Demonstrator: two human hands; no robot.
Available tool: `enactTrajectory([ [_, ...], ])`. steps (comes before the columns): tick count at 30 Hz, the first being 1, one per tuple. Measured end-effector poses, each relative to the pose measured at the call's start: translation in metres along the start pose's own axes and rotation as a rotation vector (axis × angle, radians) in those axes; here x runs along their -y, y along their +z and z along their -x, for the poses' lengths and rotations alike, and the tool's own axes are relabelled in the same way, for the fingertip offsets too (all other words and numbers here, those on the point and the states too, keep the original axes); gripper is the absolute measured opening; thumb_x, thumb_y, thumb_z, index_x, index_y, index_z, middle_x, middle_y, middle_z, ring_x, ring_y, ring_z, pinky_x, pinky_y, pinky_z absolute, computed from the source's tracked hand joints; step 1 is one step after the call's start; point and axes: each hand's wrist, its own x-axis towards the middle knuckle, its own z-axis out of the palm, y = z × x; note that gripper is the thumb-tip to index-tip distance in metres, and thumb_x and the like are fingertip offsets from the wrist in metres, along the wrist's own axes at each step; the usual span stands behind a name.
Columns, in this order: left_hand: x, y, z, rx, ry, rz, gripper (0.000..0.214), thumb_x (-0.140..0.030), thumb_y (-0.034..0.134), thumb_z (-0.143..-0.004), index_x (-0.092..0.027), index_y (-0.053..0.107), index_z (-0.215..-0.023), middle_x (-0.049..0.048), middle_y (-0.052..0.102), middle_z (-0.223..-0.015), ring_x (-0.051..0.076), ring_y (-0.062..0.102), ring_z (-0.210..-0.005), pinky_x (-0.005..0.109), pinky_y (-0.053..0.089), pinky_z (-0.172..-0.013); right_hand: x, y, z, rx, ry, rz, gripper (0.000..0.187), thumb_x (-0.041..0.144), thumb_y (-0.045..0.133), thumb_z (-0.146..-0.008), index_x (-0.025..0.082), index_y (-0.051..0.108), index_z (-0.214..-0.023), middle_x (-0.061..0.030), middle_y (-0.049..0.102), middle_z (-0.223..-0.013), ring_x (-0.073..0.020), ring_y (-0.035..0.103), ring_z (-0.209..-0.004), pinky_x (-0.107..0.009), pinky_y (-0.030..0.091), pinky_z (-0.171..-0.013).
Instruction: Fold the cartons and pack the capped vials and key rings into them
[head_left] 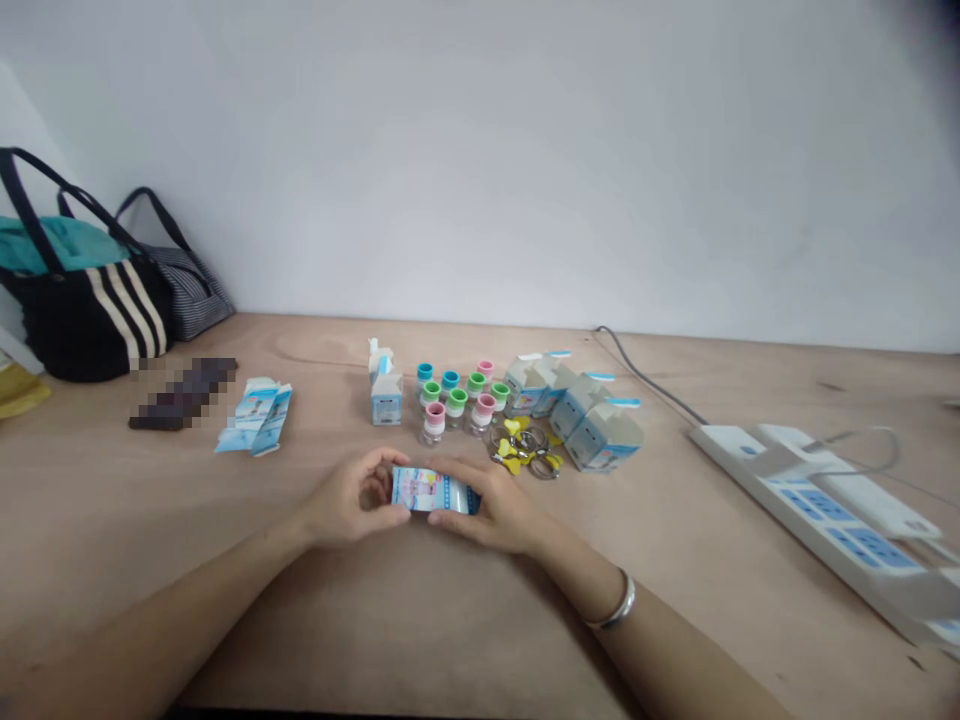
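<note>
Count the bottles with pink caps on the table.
3 pink-capped bottles: one at the back of the group, one at the front left, and one at the front right. Another could be hidden behind the neighbouring bottles.

Wooden table (135, 490): capped vials (456, 405), cartons (604, 435), power strip (825, 520)
</note>
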Motion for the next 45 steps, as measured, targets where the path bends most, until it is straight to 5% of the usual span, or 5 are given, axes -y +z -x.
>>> enactTrajectory([
  [11, -0.002, -0.047, 0.005, 0.024, -0.006, -0.308, 0.038, -0.019, 0.062, -0.070, -0.021, 0.053, -0.107, 0.0013, 0.063, -0.091, 0.018, 0.063, -0.082, 0.033, 0.052, -0.077, 0.006, 0.005, 0.003, -0.054, 0.035, 0.065, 0.084, 0.055, 0.071, -0.069, 0.020, 0.037, -0.137, -0.0160, 0.050, -0.128, -0.0251, 0.058, -0.102, -0.039, 0.048, -0.087],
  [16, 0.036, -0.093, -0.019, -0.401, -0.075, -0.189, 0.056, -0.041, 0.069, -0.066, -0.018, 0.050, -0.113, 0.0093, 0.065, -0.109, 0.025, 0.066, -0.094, 0.041, 0.053, -0.082, 0.003, 0.006, 0.003, -0.008, 0.032, 0.062, 0.069, 0.048, 0.068, -0.075, 0.019, 0.042, -0.133, -0.0153, 0.046, -0.129, -0.0242, 0.054, -0.107, -0.039, 0.046, -0.091],
  [25, 0.051, -0.103, -0.067, -0.343, -0.201, -0.599, 0.051, -0.038, 0.065, -0.066, -0.019, 0.057, -0.113, 0.0074, 0.067, -0.109, 0.027, 0.063, -0.100, 0.039, 0.048, -0.090, -0.002, 0.009, 0.003, -0.010, 0.003, 0.051, 0.054, 0.044, 0.067, -0.078, 0.019, 0.051, -0.122, -0.0148, 0.045, -0.128, -0.0246, 0.051, -0.115, -0.039, 0.044, -0.096],
  [32, 0.033, -0.120, -0.023, -0.650, -0.411, -0.931, 0.059, -0.037, 0.060, -0.071, -0.017, 0.051, -0.126, 0.0208, 0.036, -0.140, 0.050, 0.026, -0.128, 0.068, 0.019, -0.098, -0.002, 0.008, 0.003, 0.006, 0.009, 0.047, 0.054, 0.041, 0.068, -0.078, 0.018, 0.050, -0.123, -0.0159, 0.043, -0.130, -0.0250, 0.049, -0.118, -0.038, 0.044, -0.097],
  [45, 0.013, -0.147, 0.025, -0.606, -0.724, -1.045, 0.052, -0.035, 0.039, -0.087, -0.022, 0.035, -0.137, 0.0161, 0.054, -0.121, 0.037, 0.057, -0.101, 0.055, 0.044, -0.081, -0.001, 0.009, 0.003, 0.013, 0.004, 0.068, 0.051, 0.040, 0.068, -0.077, 0.019, 0.052, -0.121, -0.0150, 0.044, -0.129, -0.0250, 0.050, -0.116, -0.038, 0.044, -0.095],
])
